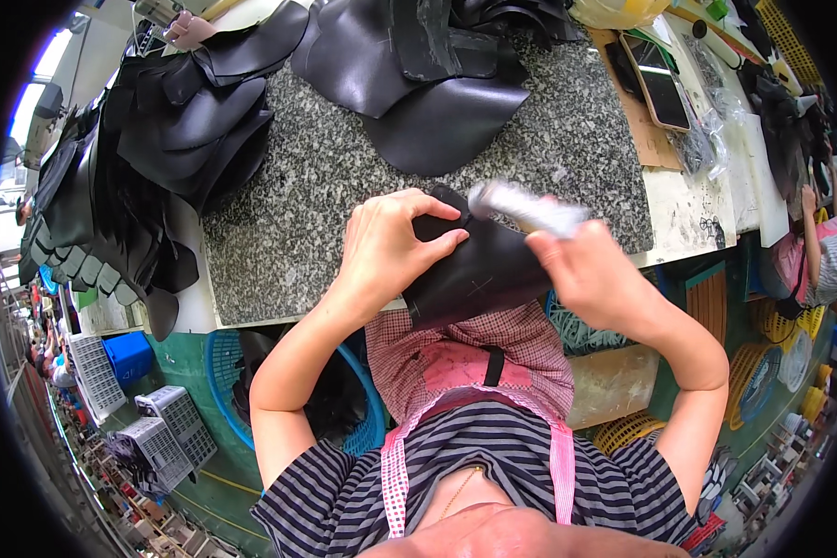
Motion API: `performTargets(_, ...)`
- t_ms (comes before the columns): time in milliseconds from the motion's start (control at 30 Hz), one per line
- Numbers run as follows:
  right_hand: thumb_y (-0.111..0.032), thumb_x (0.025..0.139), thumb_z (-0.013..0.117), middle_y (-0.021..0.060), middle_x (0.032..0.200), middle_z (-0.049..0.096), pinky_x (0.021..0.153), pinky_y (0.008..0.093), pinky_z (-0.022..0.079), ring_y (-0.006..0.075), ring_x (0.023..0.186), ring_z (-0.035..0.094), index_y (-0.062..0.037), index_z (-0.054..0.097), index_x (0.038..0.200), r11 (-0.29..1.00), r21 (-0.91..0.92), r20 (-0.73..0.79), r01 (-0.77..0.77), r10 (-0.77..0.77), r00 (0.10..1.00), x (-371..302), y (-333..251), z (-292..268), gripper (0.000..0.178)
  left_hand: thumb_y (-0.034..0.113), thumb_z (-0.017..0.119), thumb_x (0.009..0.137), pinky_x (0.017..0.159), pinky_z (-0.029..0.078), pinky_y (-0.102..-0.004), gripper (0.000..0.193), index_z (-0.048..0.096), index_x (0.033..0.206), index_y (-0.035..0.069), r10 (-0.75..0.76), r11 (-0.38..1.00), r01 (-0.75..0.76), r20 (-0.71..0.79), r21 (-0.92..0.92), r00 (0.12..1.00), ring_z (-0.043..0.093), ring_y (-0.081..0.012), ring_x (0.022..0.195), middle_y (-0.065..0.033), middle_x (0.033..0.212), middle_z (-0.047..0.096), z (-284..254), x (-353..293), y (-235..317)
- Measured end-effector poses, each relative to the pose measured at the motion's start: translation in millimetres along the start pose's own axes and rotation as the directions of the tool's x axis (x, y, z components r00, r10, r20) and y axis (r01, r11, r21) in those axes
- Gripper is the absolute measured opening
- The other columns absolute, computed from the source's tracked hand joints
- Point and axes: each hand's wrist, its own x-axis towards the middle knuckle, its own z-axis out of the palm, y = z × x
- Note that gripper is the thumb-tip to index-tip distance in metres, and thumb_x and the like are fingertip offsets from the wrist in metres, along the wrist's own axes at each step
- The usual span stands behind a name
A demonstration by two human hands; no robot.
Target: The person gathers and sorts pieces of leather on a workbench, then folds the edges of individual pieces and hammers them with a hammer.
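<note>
A black leather piece [479, 272] with small pale cross marks lies at the front edge of the speckled stone slab [567, 121], its lower part hanging over my lap. My left hand [391, 237] holds its upper left edge, with thumb and forefinger pressing near a small folded black tab. In my right hand [593, 274] is a silvery hammer [530, 206], smeared by motion. Its rounded end is just above the leather, close to my left fingertips. Whether it touches the leather I cannot tell.
Stacked black leather pieces [195, 130] hang over the slab's left side, and more leather pieces [446, 121] lie at its far side. A phone [656, 82] rests on the right. Below the bench stand a blue basket [221, 372] and grey crates [153, 446]. Another person [814, 256] works at far right.
</note>
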Motion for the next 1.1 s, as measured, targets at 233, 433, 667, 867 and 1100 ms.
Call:
performTargets(233,-0.017,0.106,0.052,0.0284,0.075,0.065,0.067,0.0567,0.050,0.0500,0.077,0.066,0.0033,0.049,0.111,1.000,-0.006,0.100,-0.019,0.020,0.995,6.2,0.4,-3.2,0.021,0.015,0.087,0.076,0.084,0.056,-0.0370,0.029,0.075,0.100,0.004,-0.024,0.999,0.027,-0.085,0.030,0.996,0.072,-0.0285,0.092,-0.0123,0.095,0.074,-1.8,-32.1,-7.1)
performTargets(433,-0.015,0.105,0.053,0.0270,0.078,0.066,0.065,0.0536,0.052,0.0490,0.075,0.067,0.0033,0.049,0.113,0.998,0.064,0.021,0.020,-0.022,1.000,-5.3,-0.2,4.7,0.021,0.014,0.087,0.076,0.085,0.054,-0.0372,0.026,0.074,0.096,0.003,-0.007,1.000,0.007,-0.067,0.006,0.998,0.070,-0.0281,0.090,-0.0123,0.093,0.072,-0.4,-31.5,-1.1)
performTargets(667,-0.013,0.104,0.052,0.0265,0.076,0.064,0.066,0.0559,0.051,0.0502,0.076,0.065,0.0003,0.048,0.108,0.987,0.013,-0.076,0.162,-0.161,0.984,5.0,-17.8,-0.7,0.015,0.014,0.087,0.077,0.084,0.054,-0.0368,0.025,0.073,0.094,0.002,-0.012,1.000,0.011,-0.077,-0.009,0.997,0.071,-0.0280,0.090,-0.0128,0.092,0.072,-0.6,-33.8,-3.7)
performTargets(867,-0.014,0.104,0.052,0.0266,0.073,0.063,0.063,0.0550,0.050,0.0486,0.073,0.065,0.0012,0.046,0.109,0.997,0.043,0.018,0.057,-0.058,0.998,6.5,-21.9,4.3,0.017,0.013,0.086,0.077,0.083,0.054,-0.0369,0.024,0.072,0.092,0.001,0.002,1.000,-0.002,-0.069,0.000,0.998,0.071,-0.0281,0.089,-0.0127,0.091,0.071,-0.2,-36.3,-5.7)
performTargets(1100,-0.018,0.105,0.052,0.0300,0.077,0.066,0.068,0.0591,0.052,0.0519,0.080,0.066,0.0024,0.045,0.113,0.999,0.023,0.097,-0.041,0.039,0.994,-1.7,-11.1,27.3,0.023,0.005,0.084,0.076,0.076,0.054,-0.0346,0.018,0.072,0.089,0.002,0.138,0.990,-0.140,-0.116,-0.008,0.984,0.069,-0.0264,0.084,-0.0110,0.088,0.069,-0.9,-49.8,-11.2)
